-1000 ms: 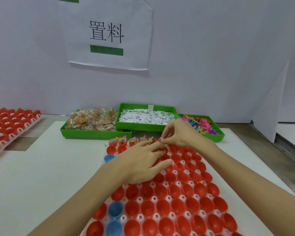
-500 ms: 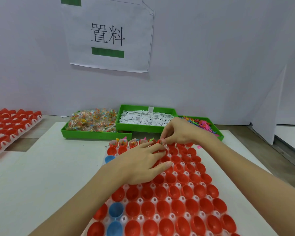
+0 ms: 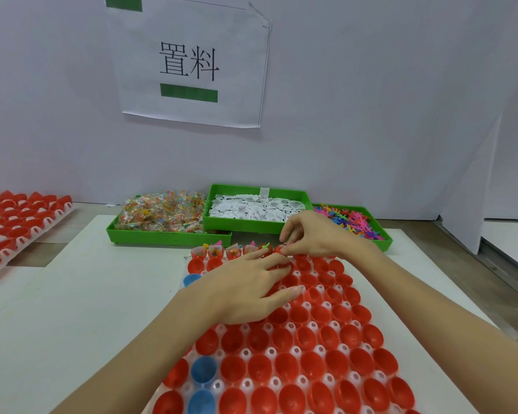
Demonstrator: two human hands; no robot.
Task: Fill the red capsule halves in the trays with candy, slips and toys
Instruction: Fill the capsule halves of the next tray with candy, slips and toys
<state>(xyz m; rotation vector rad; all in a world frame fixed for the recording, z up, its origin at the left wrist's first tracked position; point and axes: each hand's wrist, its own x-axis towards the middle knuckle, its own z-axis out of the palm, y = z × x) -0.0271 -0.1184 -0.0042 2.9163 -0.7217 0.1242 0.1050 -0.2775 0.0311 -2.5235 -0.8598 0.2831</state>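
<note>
Barely shifted right hand (image 3: 317,237), fingers (image 3: 284,251) pinching something tiny over glossy red capsule halves (image 3: 281,339); left hand (image 3: 243,289) flat.

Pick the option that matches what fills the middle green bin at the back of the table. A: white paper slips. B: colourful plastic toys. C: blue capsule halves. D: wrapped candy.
A: the middle green bin holds a heap of white paper slips; wrapped candy fills the bin to its left and colourful plastic toys the bin to its right.
</note>
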